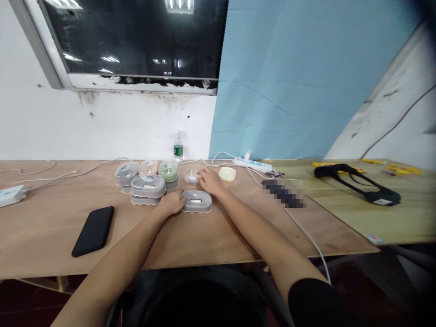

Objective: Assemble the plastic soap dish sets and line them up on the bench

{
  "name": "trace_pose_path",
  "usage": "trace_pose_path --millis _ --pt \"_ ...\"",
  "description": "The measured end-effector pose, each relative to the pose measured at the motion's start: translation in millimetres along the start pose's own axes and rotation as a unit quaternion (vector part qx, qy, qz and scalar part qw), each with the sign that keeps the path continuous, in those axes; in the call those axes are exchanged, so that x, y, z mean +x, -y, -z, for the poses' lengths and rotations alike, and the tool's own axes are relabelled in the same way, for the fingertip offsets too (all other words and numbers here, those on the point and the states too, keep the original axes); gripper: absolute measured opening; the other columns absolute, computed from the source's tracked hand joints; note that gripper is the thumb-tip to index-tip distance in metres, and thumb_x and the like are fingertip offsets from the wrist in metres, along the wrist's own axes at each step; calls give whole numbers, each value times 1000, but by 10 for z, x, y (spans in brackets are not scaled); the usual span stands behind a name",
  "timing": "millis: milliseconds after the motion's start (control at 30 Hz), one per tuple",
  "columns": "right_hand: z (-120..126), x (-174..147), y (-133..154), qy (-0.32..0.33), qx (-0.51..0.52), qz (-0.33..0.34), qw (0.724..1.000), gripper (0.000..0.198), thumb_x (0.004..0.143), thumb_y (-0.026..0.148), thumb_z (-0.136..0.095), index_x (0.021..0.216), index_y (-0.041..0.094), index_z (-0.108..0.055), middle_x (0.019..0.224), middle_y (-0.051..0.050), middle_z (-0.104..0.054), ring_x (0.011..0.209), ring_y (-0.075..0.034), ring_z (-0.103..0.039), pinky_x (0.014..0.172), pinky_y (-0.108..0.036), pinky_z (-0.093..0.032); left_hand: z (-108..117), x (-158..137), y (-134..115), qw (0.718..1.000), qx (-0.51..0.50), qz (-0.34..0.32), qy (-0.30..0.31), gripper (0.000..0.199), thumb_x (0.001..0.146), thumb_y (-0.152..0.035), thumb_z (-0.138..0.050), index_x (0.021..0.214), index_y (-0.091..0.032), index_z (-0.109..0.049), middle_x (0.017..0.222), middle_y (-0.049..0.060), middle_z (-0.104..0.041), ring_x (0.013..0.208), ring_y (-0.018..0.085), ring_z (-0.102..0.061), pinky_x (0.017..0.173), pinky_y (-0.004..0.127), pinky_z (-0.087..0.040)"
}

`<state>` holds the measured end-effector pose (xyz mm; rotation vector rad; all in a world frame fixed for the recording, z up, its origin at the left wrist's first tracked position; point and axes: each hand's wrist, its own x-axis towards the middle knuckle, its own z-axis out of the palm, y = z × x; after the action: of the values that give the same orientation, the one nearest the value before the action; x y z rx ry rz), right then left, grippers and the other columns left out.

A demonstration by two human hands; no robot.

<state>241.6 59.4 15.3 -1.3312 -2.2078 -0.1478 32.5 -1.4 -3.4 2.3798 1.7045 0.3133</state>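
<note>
My left hand [173, 202] is closed with curled fingers at the left end of a grey oval box [196, 208] that looks like a soap box, with a clear wavy-edged cover. Just behind it, a small clear plastic dish [191, 177] with a whitish spot in its middle lies on the table. The fingers of my right hand [210, 181] grip that dish's right edge. A pale yellow tray [227, 174] lies right of my right hand. To the left stand stacked grey boxes [147, 187], another grey stack [126, 175], a pink box [149, 167] and a green box [168, 171].
A black phone [93, 230] lies at the left front. Against the wall stand a water bottle [178, 147] and a white power strip [252, 164] with cables. A blurred dark object [284, 194] lies to the right, and a black strap frame [357, 181] rests on the neighbouring table.
</note>
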Motion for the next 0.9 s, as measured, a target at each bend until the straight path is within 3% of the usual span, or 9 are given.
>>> trace_pose_path --millis 100,233,533,700,900 --pt "-73 115 19 49 -42 6 998 32 88 31 -53 117 20 -64 117 -12 -59 109 -27 -50 93 -40 -36 5 -5 -1 1000 3 0 0 39 91 -36 -33 119 -17 -53 117 16 -65 106 29 -62 86 39 -46" --pt "-140 155 24 93 -51 20 994 20 85 23 -57 99 22 -71 111 -10 -63 110 -29 -50 92 -41 -36 16 -3 -11 1000 10 6 10 38 91 -35 -34 119 -16 -53 116 16 -65 105 28 -63 85 37 -47" --pt "-2 -104 -38 -24 64 29 997 20 89 20 -50 104 19 -63 107 -8 -65 104 -22 -53 95 -36 -36 48 -21 -53 998 -15 12 -61 50 89 -48 -40 129 -18 -49 112 14 -68 104 30 -63 84 38 -47" --pt "-61 -260 -145 -18 105 29 994 19 89 20 -48 101 18 -63 104 -8 -66 102 -21 -55 94 -35 -37 79 -50 -87 996 -47 10 -80 55 89 -54 -41 131 -19 -50 109 12 -69 101 29 -64 83 36 -47" --pt "-138 -225 -174 -17 141 23 990 16 88 20 -51 96 18 -65 99 -8 -67 98 -20 -57 91 -34 -39 76 -59 -81 993 -49 5 -109 54 90 -56 -39 131 -23 -51 94 8 -69 92 26 -65 79 32 -47"
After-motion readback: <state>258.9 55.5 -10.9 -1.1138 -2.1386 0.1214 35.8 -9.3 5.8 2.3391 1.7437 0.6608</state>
